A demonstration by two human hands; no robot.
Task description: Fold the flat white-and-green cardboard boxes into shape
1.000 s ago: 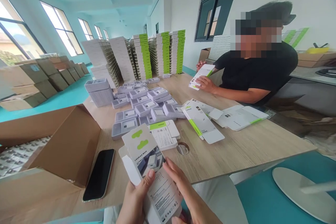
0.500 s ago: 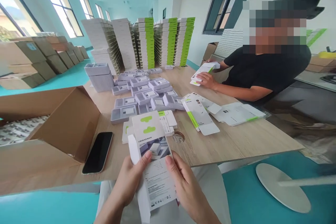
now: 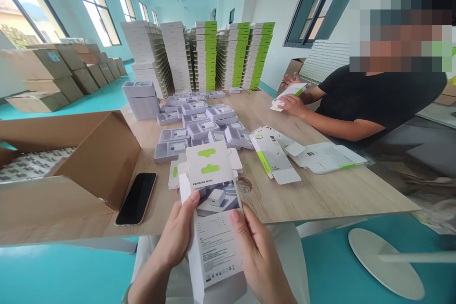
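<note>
Between my two hands is a white and green cardboard packaging box [image 3: 217, 232], its printed back panel facing me and its hanging tab pointing away. My left hand [image 3: 178, 232] grips the left edge, thumb on the panel beside the printed picture. On the right edge my right hand [image 3: 254, 242] is closed, thumb pressed on the panel and fingers hidden behind it. An end flap hangs at the near end. Just beyond, partly covered by this box, other printed cartons [image 3: 234, 159] lie on the wooden table [image 3: 320, 202].
Several plastic trays [image 3: 201, 128] lie heaped mid-table, before tall stacks of boxes [image 3: 206, 57]. Flattened cartons [image 3: 276, 156] lie at right. A phone [image 3: 137, 198] and an open brown carton [image 3: 96, 161] are at left. A co-worker [image 3: 374, 99] handles another carton [image 3: 290, 95].
The box in my hands has opened out from a flatter shape, its left side and near end now spread wider. The co-worker's far hand has lifted off their carton. My view has shifted slightly left.
</note>
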